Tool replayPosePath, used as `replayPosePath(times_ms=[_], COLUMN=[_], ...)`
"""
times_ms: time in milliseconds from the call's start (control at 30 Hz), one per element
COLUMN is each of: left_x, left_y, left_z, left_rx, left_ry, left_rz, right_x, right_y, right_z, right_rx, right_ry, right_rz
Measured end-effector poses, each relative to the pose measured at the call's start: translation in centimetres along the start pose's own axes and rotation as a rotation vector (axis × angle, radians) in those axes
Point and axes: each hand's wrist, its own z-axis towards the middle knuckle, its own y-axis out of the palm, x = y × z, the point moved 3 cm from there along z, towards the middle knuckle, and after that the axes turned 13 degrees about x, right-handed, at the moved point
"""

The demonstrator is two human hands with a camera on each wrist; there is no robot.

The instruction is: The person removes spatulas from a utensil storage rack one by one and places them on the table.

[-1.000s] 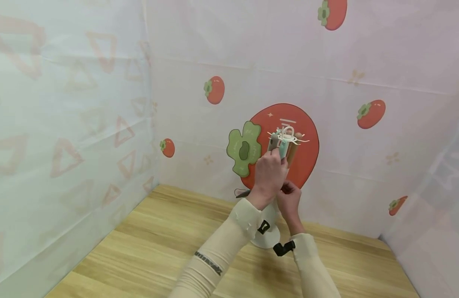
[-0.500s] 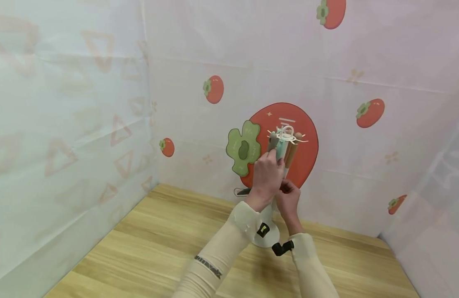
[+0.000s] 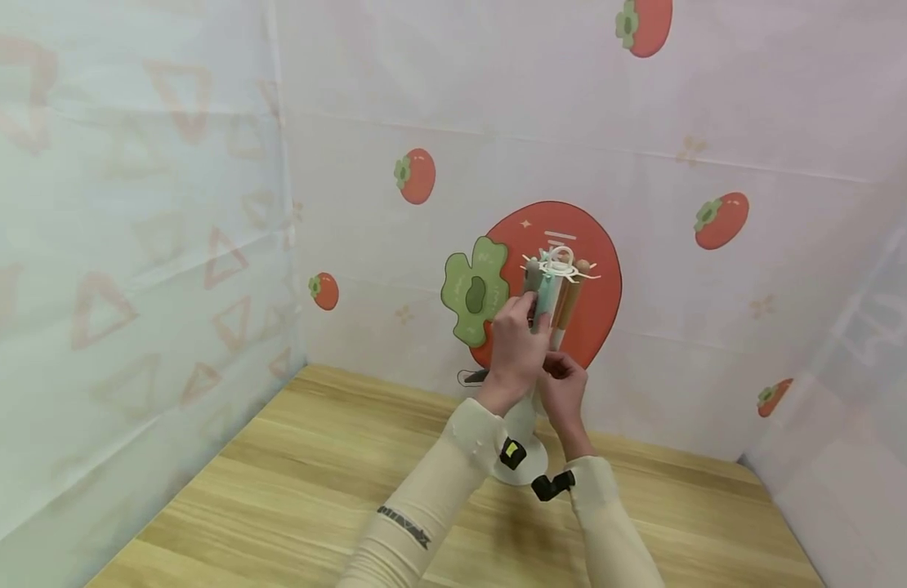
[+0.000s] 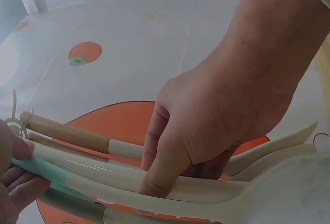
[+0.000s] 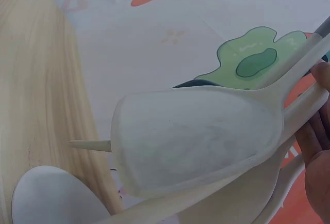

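Observation:
In the head view, a white utensil stand (image 3: 523, 420) rises from a round base, topped by a ring of hooks (image 3: 559, 268). My left hand (image 3: 516, 343) pinches the mint-green handle (image 3: 547, 294) of a white spatula near the hooks. That spatula's broad blade (image 5: 196, 136) hangs down in the right wrist view. Lower down, my right hand (image 3: 564, 392) grips the stand's pole (image 4: 185, 187), thumb in front, as the left wrist view shows. Wooden-handled utensils (image 4: 72, 132) hang beside it, along with a grey-handled one (image 4: 75, 206). Whether the spatula's handle sits on a hook cannot be made out.
The stand is on a wood-grain table (image 3: 314, 482) close to the back wall (image 3: 365, 245), which is printed with persimmons. A pale wall sheet (image 3: 130, 286) runs along the left, and another (image 3: 858, 408) along the right.
The mint-green handle has shifted slightly left against the stand, and my left hand has slid a little down and left with it. My right hand keeps its place on the pole.

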Motion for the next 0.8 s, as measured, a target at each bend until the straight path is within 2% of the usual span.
replayPosePath(times_ms=[300, 533, 800], left_x=[-0.02, -0.16, 0.23], left_y=[0.09, -0.06, -0.30], left_z=[0.12, 0.39, 0.81], left_rx=[-0.049, -0.049, -0.029], left_ry=[-0.012, -0.022, -0.027], left_rz=[-0.006, -0.020, -0.030], right_x=[0.29, 0.27, 0.18], right_y=[-0.43, -0.22, 0.07], right_z=[-0.04, 0.02, 0.14], right_rx=[0.008, -0.008, -0.008], right_ry=[-0.011, 0.005, 0.027], right_rz=[-0.003, -0.037, -0.018])
